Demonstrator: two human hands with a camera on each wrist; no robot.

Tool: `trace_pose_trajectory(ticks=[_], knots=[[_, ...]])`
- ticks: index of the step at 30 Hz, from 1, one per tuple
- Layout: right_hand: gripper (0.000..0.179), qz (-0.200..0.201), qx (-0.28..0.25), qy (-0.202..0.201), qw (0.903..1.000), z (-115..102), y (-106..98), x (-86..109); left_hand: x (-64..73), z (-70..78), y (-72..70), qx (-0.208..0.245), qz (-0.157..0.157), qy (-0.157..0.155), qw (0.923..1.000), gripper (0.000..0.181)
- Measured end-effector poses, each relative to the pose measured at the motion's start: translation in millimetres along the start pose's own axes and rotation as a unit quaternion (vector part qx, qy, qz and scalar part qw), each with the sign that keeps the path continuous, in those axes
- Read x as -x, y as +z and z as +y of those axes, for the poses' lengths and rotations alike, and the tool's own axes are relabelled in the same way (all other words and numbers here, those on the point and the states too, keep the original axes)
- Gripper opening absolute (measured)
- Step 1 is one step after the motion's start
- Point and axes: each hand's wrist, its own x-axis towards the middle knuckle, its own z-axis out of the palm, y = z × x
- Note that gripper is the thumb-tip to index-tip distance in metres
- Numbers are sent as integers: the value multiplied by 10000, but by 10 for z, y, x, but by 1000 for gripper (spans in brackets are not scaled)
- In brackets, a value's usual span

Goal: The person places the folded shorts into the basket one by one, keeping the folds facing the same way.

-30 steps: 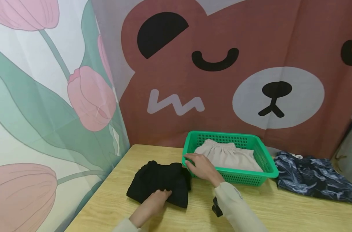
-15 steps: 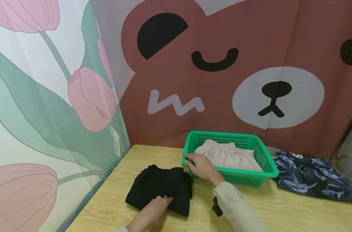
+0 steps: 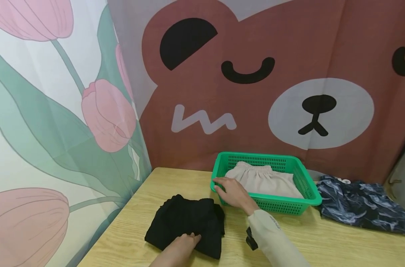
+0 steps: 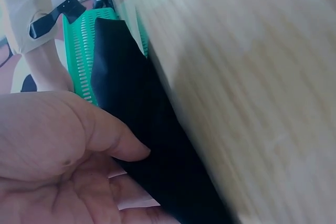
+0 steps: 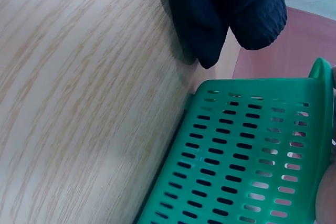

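My left hand (image 3: 182, 248) pinches the near edge of a folded black garment (image 3: 189, 218) on the table. In the left wrist view the thumb lies on one face of the black cloth, with fingers on the other. The right wrist view shows a gathered edge on the garment. My right hand (image 3: 234, 193) grips the left end of a green plastic basket (image 3: 312, 193) by its rim; only a bit of this hand shows in the right wrist view. Inside the basket lies a beige garment (image 3: 262, 180) with a gathered elastic waistband.
A dark blue patterned garment (image 3: 362, 204) lies on the wooden table (image 3: 122, 237) to the right of the basket. Behind stands a bear-print cloth (image 3: 195, 85), and a tulip-print cloth (image 3: 72, 155) hangs along the left.
My left hand and the black garment have slid toward me, widening the gap to the table's back edge. My right hand and the basket have stayed in place.
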Motion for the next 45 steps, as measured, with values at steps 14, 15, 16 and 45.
trace_pose_trajectory(ticks=[14,15,16,45], knots=[[37,-48,133,63,9999,29,7,25,-31,-35,27,1058,-35,-218,9941,42],[37,-46,135,84,9999,29,8,27,-37,-49,30,1188,-48,-196,9927,42],[37,-49,136,107,9998,28,9,29,-44,-64,30,1285,-103,-192,9915,42],[39,1786,-1332,249,9745,-211,-285,158,87,-292,-396,1893,1756,1234,9582,36]])
